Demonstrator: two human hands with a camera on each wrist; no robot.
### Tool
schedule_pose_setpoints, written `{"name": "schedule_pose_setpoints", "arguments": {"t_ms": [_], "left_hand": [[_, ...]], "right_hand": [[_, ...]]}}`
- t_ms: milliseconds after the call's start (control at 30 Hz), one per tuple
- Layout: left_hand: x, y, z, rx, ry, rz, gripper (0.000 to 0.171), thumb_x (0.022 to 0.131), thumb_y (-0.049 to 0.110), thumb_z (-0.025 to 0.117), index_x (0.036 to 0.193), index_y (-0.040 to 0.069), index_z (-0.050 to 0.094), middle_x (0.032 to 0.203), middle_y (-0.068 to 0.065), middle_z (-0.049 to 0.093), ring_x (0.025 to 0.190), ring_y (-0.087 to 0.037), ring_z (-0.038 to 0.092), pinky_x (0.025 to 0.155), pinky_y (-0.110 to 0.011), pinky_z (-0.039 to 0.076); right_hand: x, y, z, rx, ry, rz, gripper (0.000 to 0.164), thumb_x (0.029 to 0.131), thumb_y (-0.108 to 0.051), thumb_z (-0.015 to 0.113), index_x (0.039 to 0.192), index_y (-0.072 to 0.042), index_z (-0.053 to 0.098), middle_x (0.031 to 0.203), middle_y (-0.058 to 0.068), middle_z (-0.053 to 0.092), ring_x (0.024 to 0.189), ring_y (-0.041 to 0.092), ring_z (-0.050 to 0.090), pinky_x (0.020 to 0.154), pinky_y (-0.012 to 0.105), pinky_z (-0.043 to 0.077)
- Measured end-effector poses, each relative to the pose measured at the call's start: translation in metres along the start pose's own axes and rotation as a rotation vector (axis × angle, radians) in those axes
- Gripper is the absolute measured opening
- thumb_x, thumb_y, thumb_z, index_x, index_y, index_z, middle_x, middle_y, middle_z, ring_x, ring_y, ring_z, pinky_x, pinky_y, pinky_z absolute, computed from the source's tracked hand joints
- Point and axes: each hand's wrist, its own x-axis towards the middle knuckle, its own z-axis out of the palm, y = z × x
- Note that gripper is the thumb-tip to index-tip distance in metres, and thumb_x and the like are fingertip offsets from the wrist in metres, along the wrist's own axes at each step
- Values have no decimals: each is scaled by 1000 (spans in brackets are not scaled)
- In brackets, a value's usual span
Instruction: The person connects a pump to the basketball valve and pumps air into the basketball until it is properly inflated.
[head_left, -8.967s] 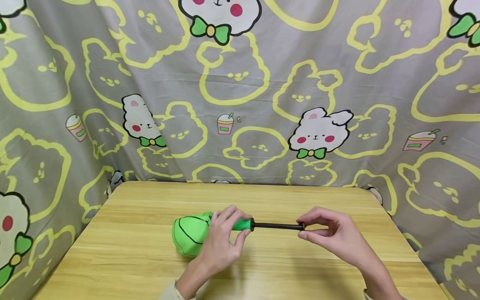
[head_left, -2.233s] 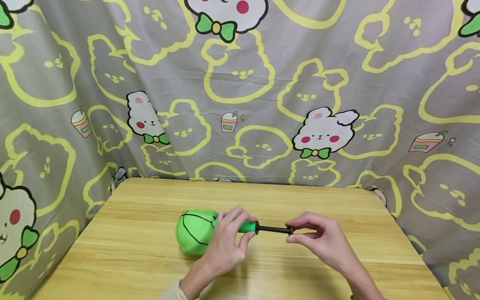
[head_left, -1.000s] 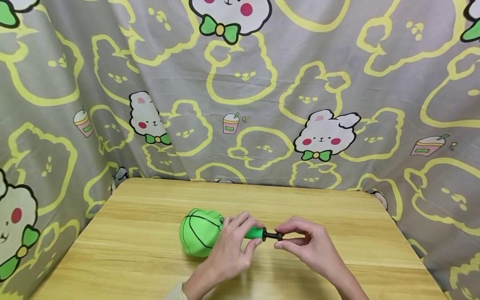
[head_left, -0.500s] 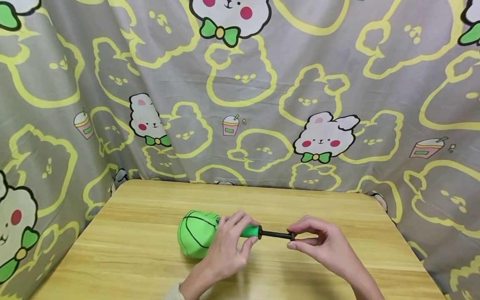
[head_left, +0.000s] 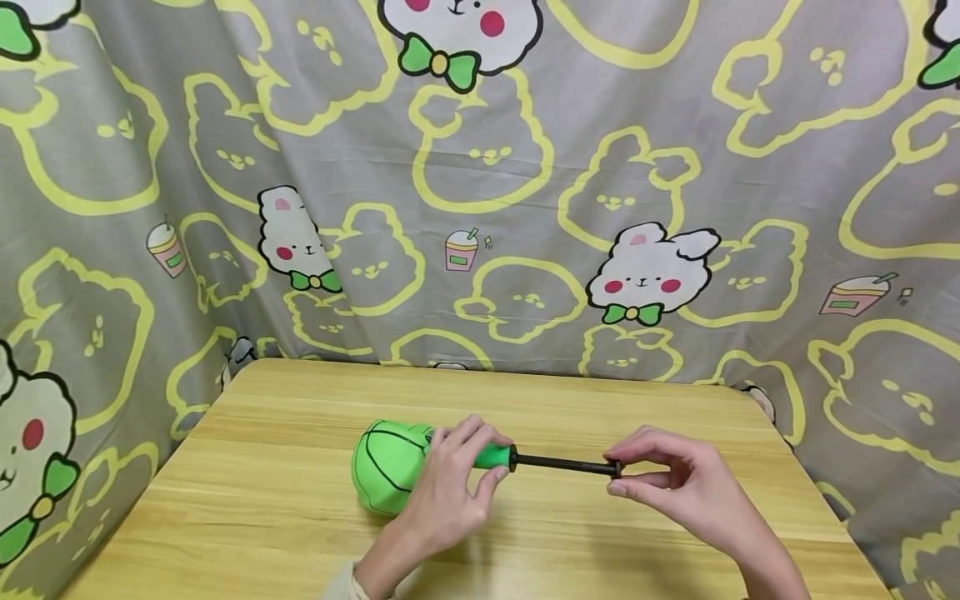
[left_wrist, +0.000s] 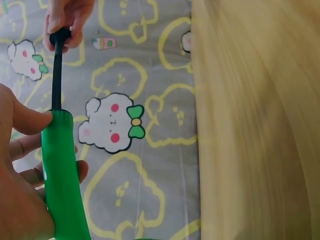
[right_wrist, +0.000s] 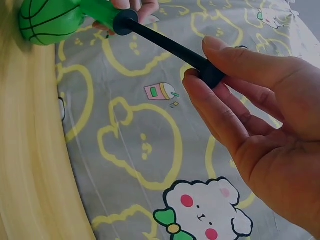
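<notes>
A small hand pump (left_wrist: 62,170) with a green barrel and a black rod is held level above the table. My left hand (head_left: 450,479) grips its green barrel, the thumb lying along the side near the black collar. Between thumb and fingers, my right hand (head_left: 686,479) pinches the black end knob (right_wrist: 211,74) of the rod, which is drawn far out. At the pump's left end is a green ball (head_left: 386,467) with black basketball lines, partly slack and creased. The join between pump and ball is hidden behind my left hand in the head view.
The wooden table (head_left: 285,533) reaches back to a grey curtain (head_left: 510,233) printed with yellow bear outlines and white rabbits. More curtain hangs at the left and right sides of the table.
The rod went in nearly to the collar one second ago, and my right hand has since pulled it out to the right. My left hand keeps its grip, shifting slightly left with the ball.
</notes>
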Motion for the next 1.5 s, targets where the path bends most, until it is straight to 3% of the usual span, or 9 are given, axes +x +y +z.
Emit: {"name": "schedule_pose_setpoints", "arguments": {"t_ms": [400, 633, 967, 1233, 1500], "left_hand": [[-1, 3, 3, 10, 6, 25, 26, 83, 11, 77, 106, 19, 68, 102, 9, 60, 99, -7, 59, 89, -37, 39], [-1, 5, 5, 8, 24, 24, 27, 81, 10, 77, 105, 18, 68, 100, 10, 59, 98, -7, 60, 86, -36, 37], [-1, 9, 8, 15, 24, 47, 30, 78, 8, 78, 105, 17, 69, 100, 9, 59, 96, -7, 61, 85, -36, 38], [-1, 12, 10, 21, 4, 47, 30, 77, 8, 80, 103, 18, 69, 99, 9, 60, 95, -7, 60, 85, -35, 37], [-3, 13, 12, 32, -8, 61, 29, 76, 8, 79, 101, 18, 68, 98, 9, 60, 92, -6, 59, 86, -37, 37]], "right_hand": [[2, 6, 8, -17, 15, -2, 29, 81, 6, 81, 107, -5, 74, 105, 12, 71, 100, 21, 72, 72, 41, 60], [7, 14, 21, 7, 33, 9, 29, 80, 4, 83, 105, -6, 75, 103, 16, 72, 98, 21, 72, 71, 41, 60], [12, 23, 46, 3, 80, -7, 29, 79, 1, 84, 104, -11, 77, 101, 12, 74, 96, 22, 73, 70, 40, 60], [14, 30, 61, 15, 102, -102, 31, 78, 7, 82, 107, -4, 77, 99, 17, 72, 93, 20, 73, 68, 40, 60], [15, 30, 74, 26, 121, -63, 28, 79, 4, 83, 105, -4, 77, 99, 12, 74, 93, 19, 73, 69, 39, 60]]}}
